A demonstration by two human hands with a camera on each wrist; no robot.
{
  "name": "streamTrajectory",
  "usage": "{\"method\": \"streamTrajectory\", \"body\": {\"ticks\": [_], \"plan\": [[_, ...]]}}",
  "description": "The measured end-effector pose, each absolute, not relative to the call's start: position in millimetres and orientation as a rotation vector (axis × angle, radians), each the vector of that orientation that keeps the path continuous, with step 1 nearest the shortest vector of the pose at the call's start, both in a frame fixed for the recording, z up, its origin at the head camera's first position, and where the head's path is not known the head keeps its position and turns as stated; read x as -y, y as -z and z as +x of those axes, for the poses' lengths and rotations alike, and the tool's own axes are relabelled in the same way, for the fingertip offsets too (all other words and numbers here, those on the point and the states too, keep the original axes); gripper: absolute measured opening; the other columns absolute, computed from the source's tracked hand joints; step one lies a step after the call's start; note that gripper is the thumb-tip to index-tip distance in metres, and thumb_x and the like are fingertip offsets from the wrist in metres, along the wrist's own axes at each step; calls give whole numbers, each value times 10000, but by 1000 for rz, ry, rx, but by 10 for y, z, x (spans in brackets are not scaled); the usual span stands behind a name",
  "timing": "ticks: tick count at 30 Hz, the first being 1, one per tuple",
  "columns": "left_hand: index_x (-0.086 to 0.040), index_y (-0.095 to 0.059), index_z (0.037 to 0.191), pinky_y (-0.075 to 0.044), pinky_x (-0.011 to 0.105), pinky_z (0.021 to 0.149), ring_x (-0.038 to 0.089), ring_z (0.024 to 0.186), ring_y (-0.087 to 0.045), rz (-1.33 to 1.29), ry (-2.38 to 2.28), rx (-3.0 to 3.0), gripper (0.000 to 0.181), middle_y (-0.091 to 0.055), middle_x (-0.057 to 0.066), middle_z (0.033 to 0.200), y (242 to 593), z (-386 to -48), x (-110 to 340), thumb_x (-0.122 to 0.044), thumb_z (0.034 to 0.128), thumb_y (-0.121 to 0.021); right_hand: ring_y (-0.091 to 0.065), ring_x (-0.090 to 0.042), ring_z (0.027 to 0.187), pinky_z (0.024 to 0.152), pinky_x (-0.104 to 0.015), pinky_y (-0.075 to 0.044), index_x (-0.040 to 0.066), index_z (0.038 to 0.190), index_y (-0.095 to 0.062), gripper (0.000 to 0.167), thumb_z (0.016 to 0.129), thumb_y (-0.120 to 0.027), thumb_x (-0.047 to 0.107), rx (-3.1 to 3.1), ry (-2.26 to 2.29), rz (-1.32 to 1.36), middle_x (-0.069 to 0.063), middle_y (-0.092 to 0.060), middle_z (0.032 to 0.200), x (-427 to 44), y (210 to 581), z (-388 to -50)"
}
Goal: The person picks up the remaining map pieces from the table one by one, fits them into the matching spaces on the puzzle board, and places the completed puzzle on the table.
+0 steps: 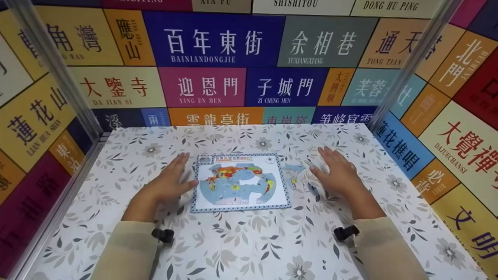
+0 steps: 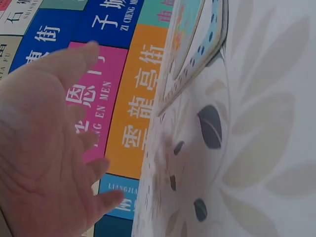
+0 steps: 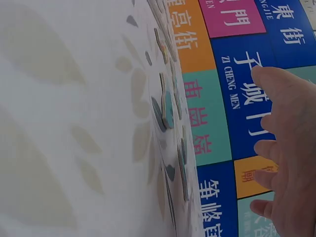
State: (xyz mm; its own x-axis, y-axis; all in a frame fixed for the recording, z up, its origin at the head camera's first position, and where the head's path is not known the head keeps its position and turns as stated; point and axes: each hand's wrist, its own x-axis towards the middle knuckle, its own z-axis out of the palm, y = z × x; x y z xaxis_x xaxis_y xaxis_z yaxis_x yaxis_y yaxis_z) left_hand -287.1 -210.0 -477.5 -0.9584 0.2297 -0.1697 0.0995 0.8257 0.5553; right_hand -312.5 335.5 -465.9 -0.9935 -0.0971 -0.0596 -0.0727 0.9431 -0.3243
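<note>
A map puzzle board with a dotted blue border lies on the table, its map partly filled and white gaps showing at the centre and lower right. Beside its left edge is the left hand, fingers spread and holding nothing; the same hand shows its palm in the left wrist view. Several loose pieces lie right of the board. Next to them the right hand has its fingers apart and empty. In the right wrist view that hand is near loose pieces seen edge-on.
A floral-patterned cloth covers the table. Behind it stands a wall of coloured panels with large characters, and similar panels rise at both sides. Metal posts stand at the table's back corners.
</note>
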Motion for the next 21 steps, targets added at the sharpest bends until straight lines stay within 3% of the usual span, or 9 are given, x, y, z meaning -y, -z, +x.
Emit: {"method": "streamTrajectory", "body": {"ticks": [3, 8, 16, 21], "plan": [[-299, -59, 1745, -146, 735, 1314, 459, 1684, -36, 352, -859, -2716, 1063, 31, 82, 1837, 4829, -2853, 2137, -604, 968, -717, -52, -442, 1686, 1285, -790, -68, 317, 1739, -135, 947, 992, -400, 835, -2991, 525, -161, -81, -97, 1832, -3421, 4680, -3100], [-326, -141, 1737, -138, 723, 1321, 441, 1688, -45, 342, -849, -2648, 1112, -8, 34, 1840, 4896, -2837, 2178, -556, 893, -827, -116, -463, 1672, 1302, -762, -104, 273, 1729, -222, 868, 1037, -461, 740, -2945, 597, -208, -103, -164, 1819, -3521, 4676, -3093], [-278, -272, 1717, -168, 691, 1333, 431, 1686, -91, 397, -798, -2612, 1126, -105, 14, 1833, 4886, -2801, 2161, -474, 818, -923, -145, -488, 1659, 1300, -756, -156, 403, 1709, -236, 804, 1026, -533, 705, -2860, 817, -55, -119, -168, 1815, -3732, 4600, -3096], [-315, -344, 1690, -157, 696, 1333, 421, 1685, -116, 379, -752, -2597, 1071, -152, -21, 1826, 4901, -2799, 2101, -494, 807, -922, -205, -499, 1639, 1288, -754, -203, 365, 1689, -328, 744, 1040, -606, 600, -2842, 871, -5, -148, -226, 1795, -3851, 4667, -3065]]}}
